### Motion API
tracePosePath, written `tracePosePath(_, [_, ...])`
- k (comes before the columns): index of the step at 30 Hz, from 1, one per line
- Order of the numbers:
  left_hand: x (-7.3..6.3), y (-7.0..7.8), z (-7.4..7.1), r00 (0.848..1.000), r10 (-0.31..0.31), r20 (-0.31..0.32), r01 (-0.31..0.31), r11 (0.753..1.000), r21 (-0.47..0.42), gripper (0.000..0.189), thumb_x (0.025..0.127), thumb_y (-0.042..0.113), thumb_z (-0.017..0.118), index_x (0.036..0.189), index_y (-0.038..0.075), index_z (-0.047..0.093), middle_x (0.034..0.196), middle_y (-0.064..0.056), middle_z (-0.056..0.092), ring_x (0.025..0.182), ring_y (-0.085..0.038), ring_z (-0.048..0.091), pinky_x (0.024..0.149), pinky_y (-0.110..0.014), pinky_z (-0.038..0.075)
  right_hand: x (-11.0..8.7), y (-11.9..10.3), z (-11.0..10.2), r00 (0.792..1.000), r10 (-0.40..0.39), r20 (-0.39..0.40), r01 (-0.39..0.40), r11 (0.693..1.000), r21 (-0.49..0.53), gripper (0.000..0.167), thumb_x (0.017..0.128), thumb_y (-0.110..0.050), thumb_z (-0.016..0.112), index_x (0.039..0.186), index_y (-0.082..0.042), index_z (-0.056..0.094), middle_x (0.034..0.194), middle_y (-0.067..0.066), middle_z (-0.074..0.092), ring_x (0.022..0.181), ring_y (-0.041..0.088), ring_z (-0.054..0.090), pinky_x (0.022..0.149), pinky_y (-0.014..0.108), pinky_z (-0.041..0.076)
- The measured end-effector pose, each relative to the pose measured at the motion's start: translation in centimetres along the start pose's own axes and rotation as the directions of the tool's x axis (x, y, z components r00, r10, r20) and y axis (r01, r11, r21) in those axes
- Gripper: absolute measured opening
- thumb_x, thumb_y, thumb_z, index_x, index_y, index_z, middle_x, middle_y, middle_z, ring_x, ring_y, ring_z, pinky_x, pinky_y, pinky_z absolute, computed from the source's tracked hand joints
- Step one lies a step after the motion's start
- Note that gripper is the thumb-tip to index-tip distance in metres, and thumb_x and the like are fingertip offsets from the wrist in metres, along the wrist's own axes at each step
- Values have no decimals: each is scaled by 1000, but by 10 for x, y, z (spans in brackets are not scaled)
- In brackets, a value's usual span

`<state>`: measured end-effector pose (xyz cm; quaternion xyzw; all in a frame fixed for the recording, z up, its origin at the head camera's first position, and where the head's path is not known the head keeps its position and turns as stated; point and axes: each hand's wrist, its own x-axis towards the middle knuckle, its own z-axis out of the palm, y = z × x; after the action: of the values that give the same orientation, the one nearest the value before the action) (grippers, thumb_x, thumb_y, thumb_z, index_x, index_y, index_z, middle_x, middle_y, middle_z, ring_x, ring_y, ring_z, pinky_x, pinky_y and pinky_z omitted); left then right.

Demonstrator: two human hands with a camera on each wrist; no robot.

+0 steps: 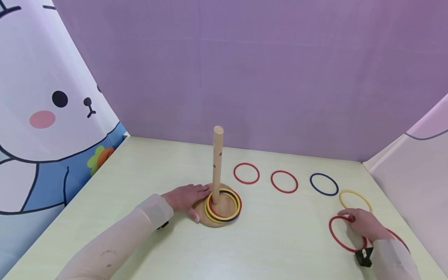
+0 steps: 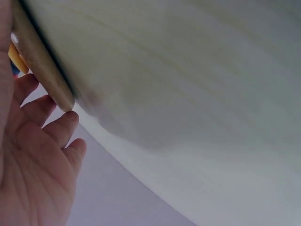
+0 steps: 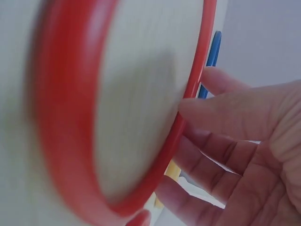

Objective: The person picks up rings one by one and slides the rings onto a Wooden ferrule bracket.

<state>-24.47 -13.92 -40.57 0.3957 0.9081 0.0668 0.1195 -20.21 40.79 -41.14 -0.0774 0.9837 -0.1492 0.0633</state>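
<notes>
Head view: one glossy red ring of plastic-like material [image 3: 68, 108] is located just past 3 o'clock of the pale wooden peg stand [image 1: 217, 163], from which clock readings are taken. Its rim is pinched between thumb and fingers of the right hand [image 1: 364, 223]; whether it touches the bench cannot be determined. Right wrist view shows it smooth, undivided and round in section.

Left hand [image 1: 185, 197], at 9 to 10 o'clock, has its fingers extended and grasps nothing; it rests against the round wooden base [image 1: 201, 213]. Yellow, blue and red rings [image 1: 223, 220] lie stacked on that base around the upright post.

Further rings lie flat, apart from the stand: a thin red ring [image 1: 246, 182] at 1 to 2 o'clock, a second thin red ring [image 1: 287, 192] at 2 to 3, a dark blue ring [image 1: 327, 194] just short of 3, and a yellow ring [image 1: 350, 191] at 3, near the right hand.

The bench [image 1: 287, 233] is pale cream with faint grain-like streaks. A plain purple cloth backdrop [image 1: 245, 77] stands at 12 o'clock; a fabric panel printed with a white cartoon animal [image 1: 42, 77] hangs at 10. The post is a straight, rounded cylinder bearing dark spots; the base edge is rounded. Both forearms wear pale sleeves [image 1: 119, 237].
</notes>
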Motion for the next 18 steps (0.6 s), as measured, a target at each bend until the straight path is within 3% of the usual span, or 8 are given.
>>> tracePosePath(4, [0, -1, 1, 1000, -10, 1, 10, 1000, 1, 100, 71, 48, 79, 146, -1, 35, 152, -17, 33, 135, -35, 36, 108, -50, 32, 1, 1, 3, 1000, 21, 7, -21, 999, 32, 33, 73, 10, 57, 103, 7, 67, 76, 7, 57, 69, 20, 49, 61, 31, 42])
tracePosePath(11, [0, -2, 2, 1000, -23, 1, 23, 1000, 20, 101, 70, 48, 80, 147, 1, 35, 152, -16, 33, 135, -33, 36, 108, -48, 32, 3, -9, 1, 975, 166, 150, -191, 966, 174, 39, 78, 13, 53, 117, 11, 59, 79, 8, 51, 58, 19, 51, 52, 32, 50])
tracePosePath(18, [2, -1, 2, 1000, -25, 2, 25, 1000, 1, 101, 70, 47, 81, 147, 1, 34, 152, -16, 32, 136, -33, 36, 108, -47, 32, 3, -17, 0, 973, 155, 170, -193, 953, 234, 44, 73, 13, 57, 117, 9, 59, 82, 8, 51, 59, 19, 52, 52, 33, 52])
